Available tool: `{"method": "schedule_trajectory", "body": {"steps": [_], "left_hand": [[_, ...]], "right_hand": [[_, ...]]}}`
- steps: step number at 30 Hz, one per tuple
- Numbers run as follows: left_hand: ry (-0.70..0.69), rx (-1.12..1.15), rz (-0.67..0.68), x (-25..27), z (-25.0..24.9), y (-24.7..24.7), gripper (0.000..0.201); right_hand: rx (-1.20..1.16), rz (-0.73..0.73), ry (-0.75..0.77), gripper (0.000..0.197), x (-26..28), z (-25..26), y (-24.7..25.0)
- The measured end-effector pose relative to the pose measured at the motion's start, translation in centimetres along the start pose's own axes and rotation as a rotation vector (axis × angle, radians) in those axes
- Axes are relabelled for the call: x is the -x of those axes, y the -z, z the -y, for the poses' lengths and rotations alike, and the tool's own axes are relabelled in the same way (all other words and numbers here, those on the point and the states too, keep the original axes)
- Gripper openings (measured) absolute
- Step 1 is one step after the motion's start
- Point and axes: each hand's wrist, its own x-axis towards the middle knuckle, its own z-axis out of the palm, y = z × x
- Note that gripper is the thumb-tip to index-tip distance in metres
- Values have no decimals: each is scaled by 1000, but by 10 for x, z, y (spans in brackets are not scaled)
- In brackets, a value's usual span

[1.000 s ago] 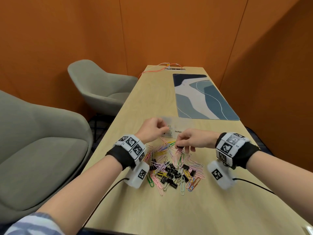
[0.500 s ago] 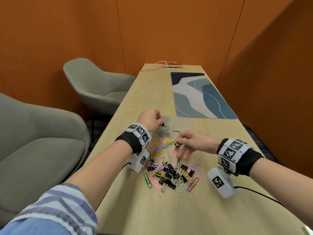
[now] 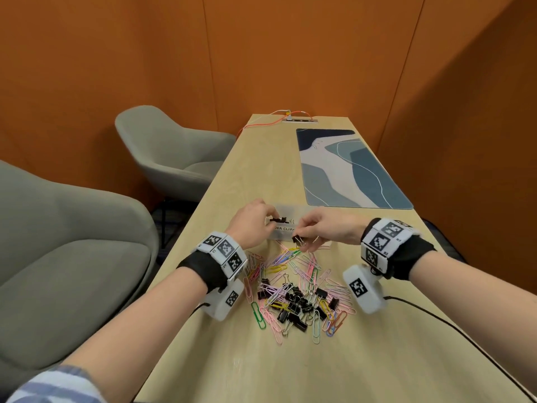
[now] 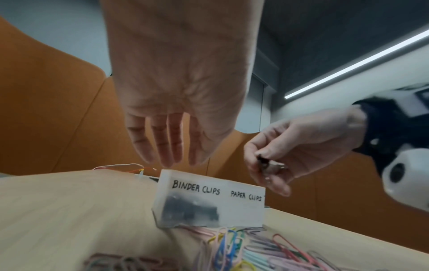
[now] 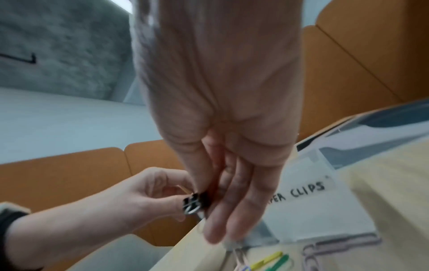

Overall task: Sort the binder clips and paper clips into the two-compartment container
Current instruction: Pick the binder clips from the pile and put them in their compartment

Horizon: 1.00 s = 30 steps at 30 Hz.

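A translucent two-compartment container labelled BINDER CLIPS and PAPER CLIPS stands beyond a mixed pile of black binder clips and coloured paper clips. Dark binder clips show through the wall of its left compartment. My left hand hovers over that compartment with relaxed fingers and nothing between them. A black clip lies just off its fingertips. My right hand pinches one black binder clip above the container's front wall.
A blue patterned desk mat lies beyond the container on the right. Two grey chairs stand along the table's left edge. An orange cable runs to a socket strip at the far end. Orange walls close in on the right.
My right hand has lifted a binder clip off the pile and carried it up and left to the container's front. My left hand has stayed over the binder compartment.
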Motion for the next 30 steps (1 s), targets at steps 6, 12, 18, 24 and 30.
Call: {"method": "schedule_trajectory", "body": {"steps": [6,12,18,24,30], "left_hand": [[-89,26,55,30,-16,7,17],[-205,140,564,53,-46,-7,17],[-282,40,582,54,-59,-15,27],[-286,-68,614,53,-65,-14,29],[-270,-99,504,53,-62,-17,26]], "right_hand": [[23,-454,89,12,-23,4,2],[107,-447,1,27,-41,20,8],[580,-77,-4,24,15,12,-4],[746,54,82,26,56,-26,-36],[654,-41,158,22,49,-37,-41]]}}
